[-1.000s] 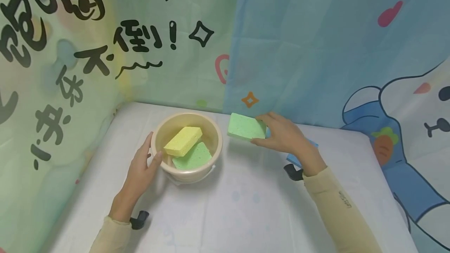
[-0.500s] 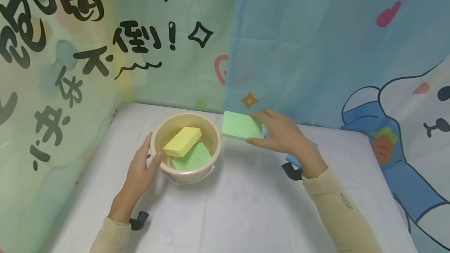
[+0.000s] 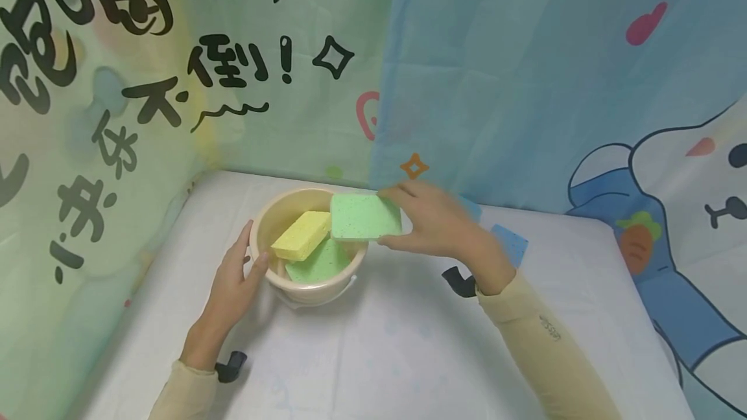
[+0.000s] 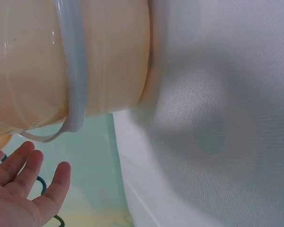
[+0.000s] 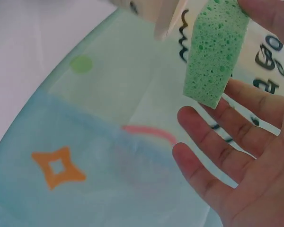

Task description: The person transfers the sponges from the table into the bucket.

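Observation:
A cream bucket (image 3: pixel 318 291) stands on the white cloth, with a yellow sponge (image 3: pixel 300 236) leaning on a green sponge (image 3: pixel 320 263) inside. My left hand (image 3: pixel 230 287) holds its left side, thumb over the rim and fingers along the outside. In the left wrist view, the other fingers (image 4: pixel 52 191) spread loosely below the bucket wall. My right hand (image 3: pixel 428 222) pinches a second green sponge (image 3: pixel 364 218) by its right end, thumb below and fingers above. That sponge overlaps the bucket's right rim in the head view. The right wrist view shows its porous face (image 5: pixel 215 54).
A blue sponge (image 3: pixel 511 245) lies on the white-covered table (image 3: pixel 379 355) right of the bucket. Another blue piece (image 3: pixel 470 207) shows partly behind my right hand. Printed curtains (image 3: pixel 496 83) hang along the back and left. The bucket's pale handle (image 4: pixel 75 61) hangs down its side.
My right hand has carried the green sponge leftward, from beside the bucket to its right rim. More of the blue sponges now shows. My left hand and the bucket have stayed put.

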A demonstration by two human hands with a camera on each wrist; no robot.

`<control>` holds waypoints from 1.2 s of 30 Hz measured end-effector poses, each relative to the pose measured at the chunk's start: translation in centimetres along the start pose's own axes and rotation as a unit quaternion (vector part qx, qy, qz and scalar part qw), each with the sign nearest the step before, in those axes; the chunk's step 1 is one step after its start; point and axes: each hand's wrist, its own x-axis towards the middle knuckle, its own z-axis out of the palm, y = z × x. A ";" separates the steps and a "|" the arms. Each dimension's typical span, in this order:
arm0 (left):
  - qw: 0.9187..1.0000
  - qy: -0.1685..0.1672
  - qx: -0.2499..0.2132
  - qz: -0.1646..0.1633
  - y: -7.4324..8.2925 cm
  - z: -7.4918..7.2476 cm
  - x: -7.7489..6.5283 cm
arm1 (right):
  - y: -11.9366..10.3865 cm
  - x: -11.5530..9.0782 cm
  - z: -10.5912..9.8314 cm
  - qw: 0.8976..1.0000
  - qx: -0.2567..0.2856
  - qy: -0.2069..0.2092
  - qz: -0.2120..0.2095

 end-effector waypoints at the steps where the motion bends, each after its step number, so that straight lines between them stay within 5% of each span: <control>1: 1.000 0.000 0.000 0.000 0.0 0.0 0.0 | -0.3 0.3 0.2 1.000 0.001 0.003 -0.015; 12: 1.000 -0.001 0.005 0.000 0.1 0.0 0.1 | -2.8 3.2 2.6 0.993 0.000 -0.029 -0.112; 24: 1.000 -0.005 0.008 -0.008 0.3 0.0 0.1 | -3.5 4.4 3.4 0.990 -0.001 -0.093 -0.104; 36: 1.000 -0.003 0.008 -0.003 0.3 -0.2 0.0 | -2.9 4.0 3.7 0.990 0.012 -0.045 -0.130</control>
